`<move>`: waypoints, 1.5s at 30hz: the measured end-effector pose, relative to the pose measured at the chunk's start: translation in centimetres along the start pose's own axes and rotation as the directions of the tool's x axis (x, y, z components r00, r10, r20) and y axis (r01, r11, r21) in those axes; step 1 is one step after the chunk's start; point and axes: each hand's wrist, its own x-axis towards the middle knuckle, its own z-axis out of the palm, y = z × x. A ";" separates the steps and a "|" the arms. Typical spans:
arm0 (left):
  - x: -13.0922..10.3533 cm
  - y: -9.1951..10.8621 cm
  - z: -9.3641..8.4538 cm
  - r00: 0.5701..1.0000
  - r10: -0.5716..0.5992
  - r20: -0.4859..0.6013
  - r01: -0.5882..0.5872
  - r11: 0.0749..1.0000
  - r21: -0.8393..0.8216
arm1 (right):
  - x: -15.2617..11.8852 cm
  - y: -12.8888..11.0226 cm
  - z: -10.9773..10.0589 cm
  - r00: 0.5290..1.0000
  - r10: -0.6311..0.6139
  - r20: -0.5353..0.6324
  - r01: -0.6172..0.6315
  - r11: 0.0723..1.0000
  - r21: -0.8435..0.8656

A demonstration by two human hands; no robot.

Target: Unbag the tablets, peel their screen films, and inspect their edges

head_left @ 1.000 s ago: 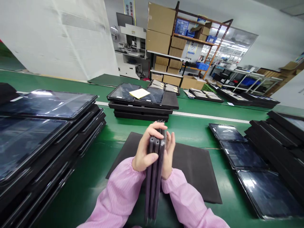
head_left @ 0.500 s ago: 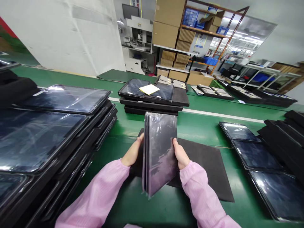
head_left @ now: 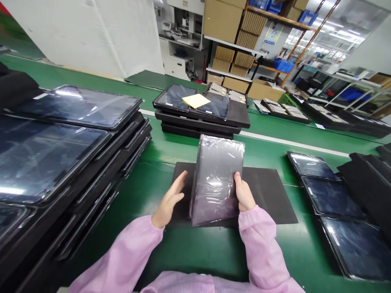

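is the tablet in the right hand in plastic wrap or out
In: clear, creased film glints across the back of the tablet in the right hand.

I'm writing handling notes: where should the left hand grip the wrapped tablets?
Probably the long left edge of the wrapped tablets, coming from the left: that edge is free, facing the open left hand, while the right hand holds the opposite edge. The flat shape suits thumb in front, fingers behind.

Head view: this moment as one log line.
left hand: open, apart from wrapped tablets | right hand: gripping their right edge | tablets: held over black mat
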 end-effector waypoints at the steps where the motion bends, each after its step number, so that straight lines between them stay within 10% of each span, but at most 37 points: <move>1: 0.3 0.4 0.1 0.995 -0.026 0.099 0.040 0.990 -0.133 | -0.2 0.1 0.2 1.000 0.000 -0.002 0.000 1.000 -0.006; 4: 1.1 1.4 0.7 0.946 -0.145 0.289 0.213 0.952 -0.220 | -0.8 0.3 0.9 1.000 -0.030 -0.009 0.030 0.999 -0.023; 15: 0.8 1.4 1.1 0.933 -0.205 0.294 0.273 0.938 -0.212 | -2.2 1.3 -0.6 0.893 -0.371 -0.254 0.333 0.926 -0.180; 17: 0.5 1.4 1.1 0.936 -0.194 0.294 0.258 0.946 -0.197 | -2.6 1.1 -1.2 0.820 -0.488 -0.298 0.420 0.868 -0.266; 23: 0.2 1.3 1.1 0.948 -0.129 0.291 0.187 0.965 -0.182 | -4.7 -0.2 0.0 0.399 -0.911 -0.109 0.667 0.370 -0.647; 29: -0.1 1.1 1.4 0.951 -0.159 0.266 0.234 0.931 -0.279 | -9.2 -0.1 5.7 0.491 -0.801 0.342 0.870 0.429 -0.245; 31: -0.1 1.0 1.2 0.949 -0.164 0.269 0.235 0.936 -0.260 | -10.4 1.1 7.5 0.404 -0.789 0.464 0.900 0.433 -0.046; 36: 0.0 0.9 1.0 0.957 -0.139 0.254 0.192 0.961 -0.199 | -11.3 5.3 9.1 -0.047 -0.667 0.743 0.907 0.282 0.311; 45: 0.0 1.9 1.2 0.940 -0.193 0.282 0.267 0.930 -0.252 | -10.9 5.5 8.6 -0.062 -0.388 0.919 0.940 0.288 0.185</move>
